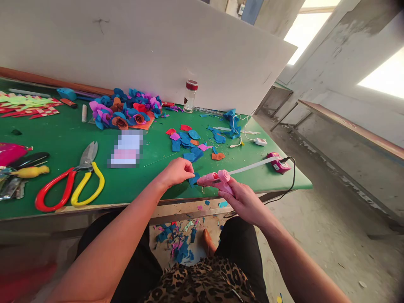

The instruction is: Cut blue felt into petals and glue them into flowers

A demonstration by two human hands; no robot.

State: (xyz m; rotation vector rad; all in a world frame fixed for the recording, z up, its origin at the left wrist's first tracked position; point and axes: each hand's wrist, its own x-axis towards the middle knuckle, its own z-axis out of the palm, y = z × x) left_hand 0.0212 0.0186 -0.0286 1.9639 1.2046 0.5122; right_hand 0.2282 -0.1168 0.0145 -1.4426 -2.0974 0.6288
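My right hand [244, 200] is closed around the handle of a pink hot glue gun [210, 180], with a long white glue stick [249, 165] sticking out of its back. Its nozzle points left, close to a small blue paper petal [193, 181]. My left hand [176, 171] pinches that petal between thumb and fingertips, just above the table's front edge. Whether the nozzle touches the paper is hard to see. Beyond my hands lie loose blue, red, pink and orange paper petals [184, 141].
Finished paper flowers [121, 111] are heaped at the back of the green table [151, 147]. Large scissors [78, 172] lie at left, beside a blurred-out rectangle [126, 149]. A lidded glass jar [190, 97], a white charger [260, 142] and a purple power socket [278, 163] with cord stand farther back and right.
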